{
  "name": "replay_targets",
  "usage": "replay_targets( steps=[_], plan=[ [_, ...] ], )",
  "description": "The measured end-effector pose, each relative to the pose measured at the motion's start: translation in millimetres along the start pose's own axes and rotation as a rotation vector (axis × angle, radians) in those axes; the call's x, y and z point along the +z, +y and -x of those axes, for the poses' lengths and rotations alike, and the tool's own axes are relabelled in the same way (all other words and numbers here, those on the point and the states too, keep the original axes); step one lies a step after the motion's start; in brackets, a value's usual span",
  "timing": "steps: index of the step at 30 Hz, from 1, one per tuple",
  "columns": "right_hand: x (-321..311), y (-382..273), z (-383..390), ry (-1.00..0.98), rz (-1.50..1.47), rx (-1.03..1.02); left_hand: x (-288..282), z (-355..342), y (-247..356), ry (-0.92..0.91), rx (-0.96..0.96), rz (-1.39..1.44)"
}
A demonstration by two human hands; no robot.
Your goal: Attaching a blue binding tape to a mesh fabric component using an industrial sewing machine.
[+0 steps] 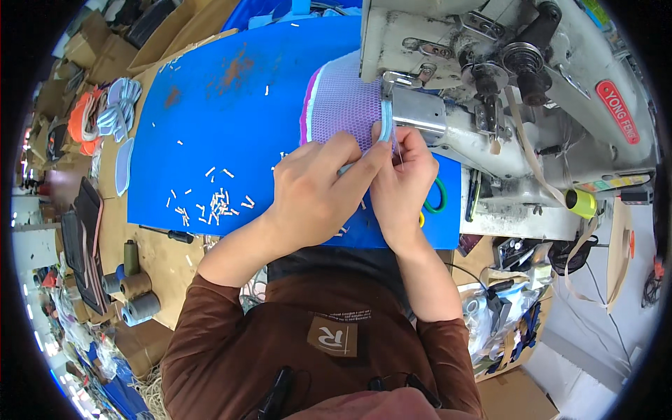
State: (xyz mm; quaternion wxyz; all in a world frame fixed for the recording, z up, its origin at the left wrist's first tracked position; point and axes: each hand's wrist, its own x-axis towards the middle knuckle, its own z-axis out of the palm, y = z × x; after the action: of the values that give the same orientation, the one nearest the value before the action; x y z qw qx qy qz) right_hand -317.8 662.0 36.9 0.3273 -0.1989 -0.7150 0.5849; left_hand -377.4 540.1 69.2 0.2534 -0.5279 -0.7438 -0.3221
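A purple mesh fabric piece (pixel 343 105) lies at the sewing machine (pixel 420 112), its far part on the blue tabletop (pixel 231 126). Light blue binding (pixel 387 119) runs along its right edge, beside the machine's metal arm end; magenta trim shows on its left edge. My left hand (pixel 315 185) is closed, thumb and fingers pinching the near end of the bound edge. Right against it, my right hand (pixel 404 182) pinches the same corner, and fine thread ends show by its fingers. The fingers partly hide the corner.
Green-handled scissors (pixel 438 196) lie right of my right hand. Small pale scraps (pixel 220 204) are scattered across the tabletop. Thread spools (pixel 142 306) stand at lower left. Stacked fabric pieces (pixel 120 108) lie at far left. A beige tape (pixel 525 140) hangs down the machine's side.
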Motion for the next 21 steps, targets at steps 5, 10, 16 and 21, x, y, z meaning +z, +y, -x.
replay_targets(
  steps=[5, 10, 16, 21],
  plan=[
    [-22, 3, -5, -0.216, 0.109, -0.004, -7, 8, 22, -0.083, -0.168, 0.326],
    [-41, -7, 5, -0.327, 0.153, 0.053, -4, 38, 46, -0.026, -0.366, 0.523],
    [-54, -22, 23, -0.385, -0.316, 0.387, 4, 73, 59, 0.011, -0.350, 0.650],
    [-46, -38, 21, -0.183, 0.088, -0.014, 0, 71, 55, -0.003, -0.311, 0.602]
  ],
)
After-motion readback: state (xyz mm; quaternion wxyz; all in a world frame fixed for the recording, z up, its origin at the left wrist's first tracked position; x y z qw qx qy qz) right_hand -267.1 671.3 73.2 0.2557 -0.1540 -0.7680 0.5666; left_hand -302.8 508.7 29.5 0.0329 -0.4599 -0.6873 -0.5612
